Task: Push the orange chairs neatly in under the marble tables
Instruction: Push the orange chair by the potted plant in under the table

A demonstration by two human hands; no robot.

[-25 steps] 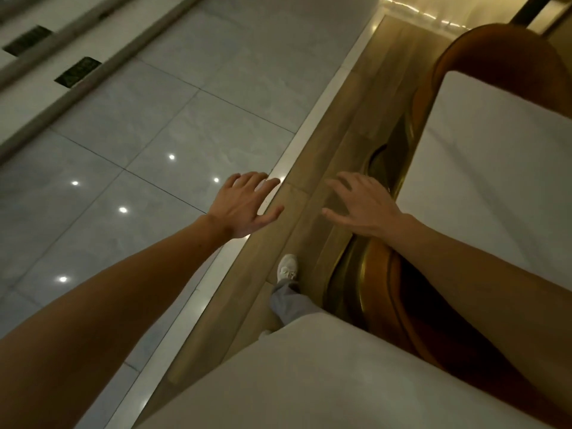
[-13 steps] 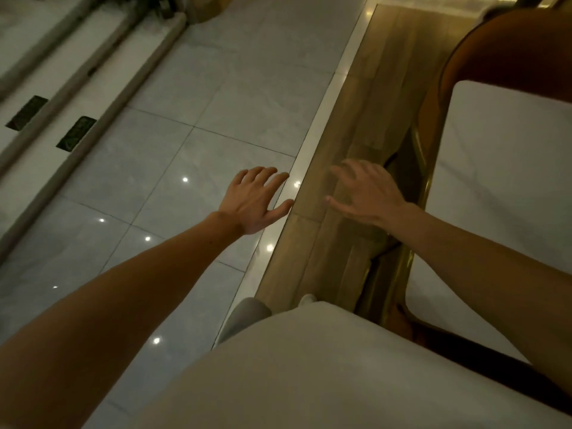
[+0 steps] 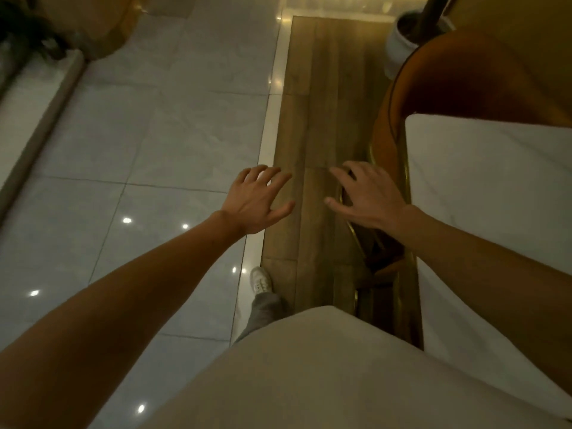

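held out forward, the left hand point(image 3: 257, 199): palm down, fingers spread and slightly bent, gripping nothing, touching nothing. alongside it, the right hand point(image 3: 368, 196), likewise palm down, fingers splayed and loose, holding nothing. whether grazing the gold rail point(image 3: 354, 230) beneath it or hovering clear of it, impossible to tell.

just right of the right hand and its forearm, the white marble table point(image 3: 495, 196). beyond that hand and to its right, the curved back of an orange chair point(image 3: 464, 75), up against the far edge of the table, seat out of sight. below the right wrist, under the table edge, dark orange parts of what looks like a second chair point(image 3: 383, 269) among gold legs, too dim to make out fully.

under both hands and on ahead of them, a strip of wooden floor point(image 3: 322, 103). left of the left hand, glossy grey tiles point(image 3: 154, 134) dotted with reflected lights. beneath the left forearm, nearer the body, a white shoe point(image 3: 261, 281) at the border of wood and tile, with a grey trouser leg point(image 3: 263, 311) behind it. far ahead of the right hand, past the chair back, a white pot point(image 3: 397, 48) with a dark trunk. far ahead and left of the left hand, a brown planter point(image 3: 102, 23). nearest of all, a pale shirt point(image 3: 309, 382).
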